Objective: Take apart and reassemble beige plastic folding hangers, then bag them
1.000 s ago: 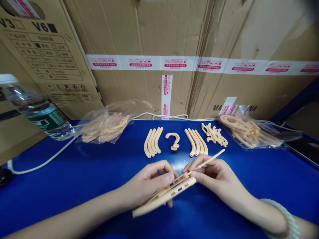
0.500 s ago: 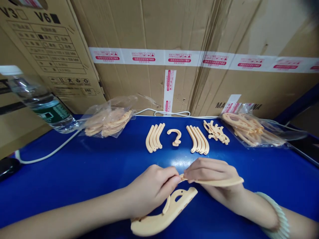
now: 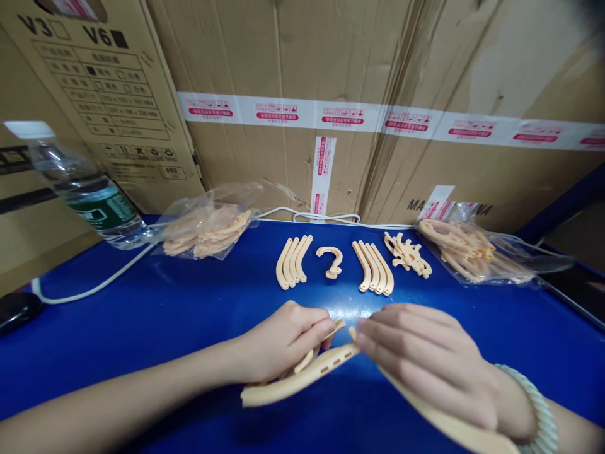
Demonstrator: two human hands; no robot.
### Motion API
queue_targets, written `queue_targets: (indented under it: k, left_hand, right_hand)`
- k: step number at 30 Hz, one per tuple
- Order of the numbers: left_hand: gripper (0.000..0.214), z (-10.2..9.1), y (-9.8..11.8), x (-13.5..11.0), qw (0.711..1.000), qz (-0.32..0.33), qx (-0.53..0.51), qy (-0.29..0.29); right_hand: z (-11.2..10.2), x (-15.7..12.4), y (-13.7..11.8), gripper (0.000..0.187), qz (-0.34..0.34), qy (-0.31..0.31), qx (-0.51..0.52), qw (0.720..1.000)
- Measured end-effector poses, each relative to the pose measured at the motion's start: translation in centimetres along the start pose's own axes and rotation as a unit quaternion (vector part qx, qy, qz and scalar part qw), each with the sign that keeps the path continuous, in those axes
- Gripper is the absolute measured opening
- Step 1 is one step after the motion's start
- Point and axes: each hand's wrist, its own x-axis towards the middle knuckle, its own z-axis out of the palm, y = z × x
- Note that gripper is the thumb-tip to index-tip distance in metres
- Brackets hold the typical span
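Note:
My left hand is closed on a cream plastic hanger arm, curved and with slots along its edge; a thin strip shows beside it. My right hand is closed round another long curved hanger arm, whose lower end reaches toward the bottom right. The right fingertips are at the upper end of the left piece; whether they touch it I cannot tell. Beyond the hands lie a hook, a group of curved strips, a second group of strips and a small heap of short wavy pieces.
Clear bags of cream parts lie at the back left and back right. A water bottle leans at the left, near a black object. A white cable runs along the blue table's back; cardboard boxes stand behind.
My hands have drawn slightly apart. The right hanger arm has swung from nearly level to slanting down to the right. The slotted hanger arm has risen and turned edge-on.

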Motion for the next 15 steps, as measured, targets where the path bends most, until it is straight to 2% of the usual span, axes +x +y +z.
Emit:
queue_targets:
  k: [2,3,6,8,10,13,15]
  left_hand:
    - [0.041,-0.3,-0.6,0.3,0.986,-0.054,-0.155,-0.023]
    - [0.042,-0.4,-0.9,0.4,0.971,-0.07,-0.225,-0.035]
    - [0.041,-0.9,-2.0,0.9,0.934,-0.063,-0.349,-0.047]
    - [0.039,-1.1,-2.5,1.1,0.92,-0.052,-0.385,-0.044]
    - [0.039,-1.3,-2.4,1.1,0.913,-0.052,-0.404,-0.02]
    - [0.038,-1.3,-1.6,1.0,0.915,-0.078,-0.393,0.037]
    - [0.033,-1.3,-1.0,0.8,0.915,-0.096,-0.388,0.055]
  right_hand:
    - [-1.2,0.4,1.5,0.028,0.045,0.027,0.005,0.999]
    - [-1.9,0.5,2.6,0.024,0.09,0.059,-0.007,0.994]
    - [-3.7,0.1,6.6,0.012,0.217,0.126,-0.081,0.965]
    - [-4.6,-0.8,9.4,0.013,0.292,0.09,-0.091,0.948]
    - [-5.0,-2.1,11.8,0.018,0.355,0.028,-0.11,0.928]
    - [-4.6,-3.8,14.2,0.011,0.407,-0.043,-0.117,0.905]
    - [-4.1,-4.5,14.9,0.02,0.427,-0.072,-0.122,0.893]
